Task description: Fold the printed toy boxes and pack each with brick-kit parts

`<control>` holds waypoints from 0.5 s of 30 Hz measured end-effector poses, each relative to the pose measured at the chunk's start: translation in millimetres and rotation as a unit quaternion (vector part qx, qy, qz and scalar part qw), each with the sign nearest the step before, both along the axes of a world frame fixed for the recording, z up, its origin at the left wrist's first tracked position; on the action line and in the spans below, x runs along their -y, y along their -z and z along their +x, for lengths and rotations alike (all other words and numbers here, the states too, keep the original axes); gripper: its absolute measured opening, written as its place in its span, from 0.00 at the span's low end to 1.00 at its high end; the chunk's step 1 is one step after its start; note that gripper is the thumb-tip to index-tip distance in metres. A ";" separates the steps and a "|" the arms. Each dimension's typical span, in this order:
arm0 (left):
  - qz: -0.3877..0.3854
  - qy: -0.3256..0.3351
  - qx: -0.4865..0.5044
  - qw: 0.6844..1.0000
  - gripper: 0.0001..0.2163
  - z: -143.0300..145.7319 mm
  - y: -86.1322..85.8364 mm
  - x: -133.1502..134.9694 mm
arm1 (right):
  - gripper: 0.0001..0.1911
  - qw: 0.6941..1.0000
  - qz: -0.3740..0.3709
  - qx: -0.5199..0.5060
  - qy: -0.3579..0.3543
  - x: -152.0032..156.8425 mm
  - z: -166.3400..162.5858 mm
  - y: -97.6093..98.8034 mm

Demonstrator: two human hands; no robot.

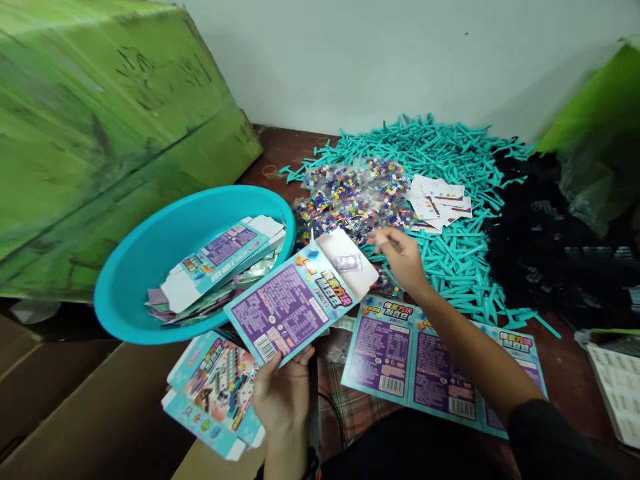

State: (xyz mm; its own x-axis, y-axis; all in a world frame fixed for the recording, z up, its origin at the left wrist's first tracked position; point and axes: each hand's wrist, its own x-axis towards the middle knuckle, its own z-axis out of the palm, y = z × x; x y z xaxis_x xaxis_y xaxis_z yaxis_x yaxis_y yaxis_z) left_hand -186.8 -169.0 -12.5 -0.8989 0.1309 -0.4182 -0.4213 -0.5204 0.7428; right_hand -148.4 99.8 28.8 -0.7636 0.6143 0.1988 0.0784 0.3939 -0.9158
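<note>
My left hand (285, 390) grips a purple and teal printed carton (285, 307) by its lower end, tilted, with the thumb on the printed panel. The white top flap stands open at the upper right, showing a small purple printed patch. My right hand (403, 260) is just right of that flap, its fingers loosely bent and partly apart, with nothing visible in them. Beyond it lie clear bags of small coloured cubes (353, 193). Another carton (220, 393), flat-looking, is left of my left hand; its support is unclear. Several matching cartons (383, 347) lie in a row under my right forearm.
A teal basin (125, 267) at left holds flat cartons and packets. Teal plastic sticks (450, 153) are heaped against the wall, with white printed cards (440, 200) on them. Black pieces (550, 233) lie at right. A large green wrapped box (115, 133) stands behind the basin.
</note>
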 end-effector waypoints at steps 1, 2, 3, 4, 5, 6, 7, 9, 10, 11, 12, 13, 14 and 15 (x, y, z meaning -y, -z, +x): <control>0.012 -0.004 0.007 1.000 0.17 -0.9 -0.4 -0.1 | 0.23 0.997 0.049 0.052 0.011 -5.2 1.8 3.9; 0.024 -0.008 0.013 1.000 0.17 -1.8 -0.6 0.3 | 0.23 0.989 0.096 0.111 0.009 -9.2 3.7 9.3; 0.037 -0.010 0.019 0.999 0.17 -2.6 -0.3 0.9 | 0.21 0.976 0.134 0.170 -0.003 -11.6 5.6 15.9; 0.050 -0.011 0.021 0.998 0.18 -3.2 0.5 1.7 | 0.18 0.963 0.160 0.215 -0.023 -12.2 7.4 23.3; 0.063 -0.010 0.023 0.998 0.18 -3.5 2.0 2.6 | 0.17 0.953 0.172 0.245 -0.044 -11.1 9.0 30.9; 0.075 -0.010 0.023 0.997 0.18 -3.6 4.3 3.7 | 0.21 0.945 0.179 0.266 -0.060 -8.8 9.9 38.1; 0.085 -0.008 0.024 0.996 0.18 -3.4 7.4 4.9 | 0.26 0.937 0.187 0.287 -0.072 -5.8 10.1 44.3; 0.100 0.008 0.027 0.995 0.17 -2.7 15.2 7.4 | 0.35 0.923 0.201 0.317 -0.085 0.0 8.0 52.3; 0.106 0.019 0.024 0.994 0.16 -2.1 19.3 8.4 | 0.37 0.919 0.205 0.327 -0.086 1.9 6.1 53.7; 0.109 0.031 0.018 0.993 0.16 -1.3 22.9 9.0 | 0.38 0.916 0.208 0.333 -0.088 2.8 3.9 53.5; 0.110 0.046 0.012 0.993 0.16 -0.3 25.5 8.9 | 0.36 0.914 0.208 0.337 -0.091 2.9 1.9 51.9; 0.110 0.059 0.009 0.992 0.17 1.0 26.9 7.8 | 0.33 0.913 0.205 0.339 -0.095 2.2 0.3 49.2; 0.109 0.067 0.011 0.992 0.18 2.4 26.8 5.9 | 0.28 0.914 0.200 0.338 -0.102 1.0 -0.5 45.8; 0.110 0.071 0.017 0.991 0.19 3.8 25.5 3.3 | 0.24 0.916 0.192 0.335 -0.110 -0.7 -0.4 41.8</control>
State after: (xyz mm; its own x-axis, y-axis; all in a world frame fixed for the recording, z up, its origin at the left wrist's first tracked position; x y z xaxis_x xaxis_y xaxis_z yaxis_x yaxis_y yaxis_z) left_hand -183.0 -172.3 -38.0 -0.8505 0.3472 -0.3950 -0.5251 -0.6019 0.6017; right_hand -148.8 100.4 -13.0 -0.8898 0.4146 -0.1909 0.4529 0.7503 -0.4816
